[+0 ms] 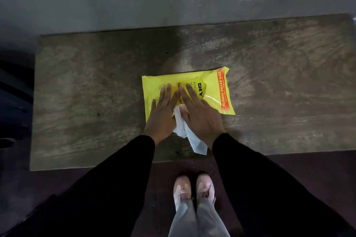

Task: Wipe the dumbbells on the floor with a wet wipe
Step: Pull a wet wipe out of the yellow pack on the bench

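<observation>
Fingers (pixel 167 92) of both hands lie straight and flat on a yellow pack (pixel 212 90) of wipes in the middle of the frame. Left hand (pixel 162 113) presses the left part of the pack. Right hand (pixel 200 115) presses the middle, just beside the left one, with its fingertips near the black letters on the label. Both hands point toward the top of the frame.

One white wipe (pixel 192 138) sticks out from under the two hands. It is crumpled, and its loose end hangs down toward the bottom of the frame, over the bench. How the wipe is held under the palms is hidden, so I cannot tell.

Along its right edge the pack has a red strip with words on it. It lies on a brown wooden bench (pixel 86 92) that fills the middle of the frame.

Black sleeves (pixel 119 188) cover both arms. At the bottom middle are two pink shoes (pixel 192 188) on a dark floor (pixel 289 165). Grey floor fills the top. No dumbbells show in the frame.
</observation>
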